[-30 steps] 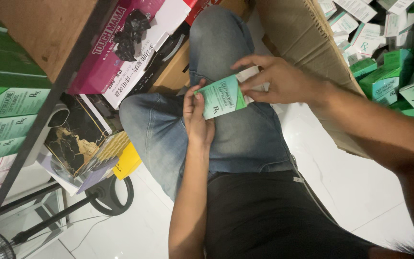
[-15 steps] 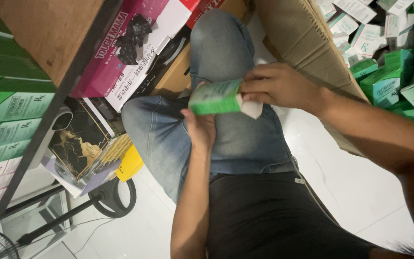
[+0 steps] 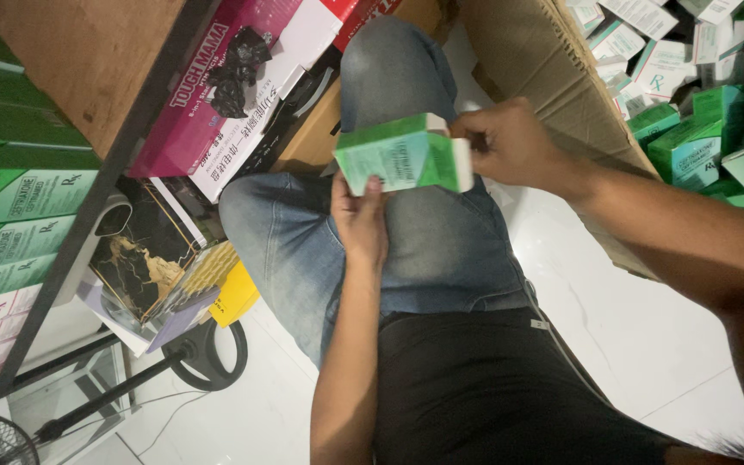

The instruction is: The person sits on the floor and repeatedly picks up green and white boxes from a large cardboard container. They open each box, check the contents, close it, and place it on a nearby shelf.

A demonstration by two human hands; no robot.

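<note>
- left hand (image 3: 362,220) grips green box (image 3: 402,155) from below, thumb on its face
- right hand (image 3: 510,142) pinches box's white end flap
- carton (image 3: 553,77) of boxes just beside

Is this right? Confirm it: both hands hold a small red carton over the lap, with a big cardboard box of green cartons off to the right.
One detail is wrong: the small carton is green and white, not red. The head view shows the left hand and right hand holding it over the lap, and the cardboard box of green cartons lies to the right.
</note>
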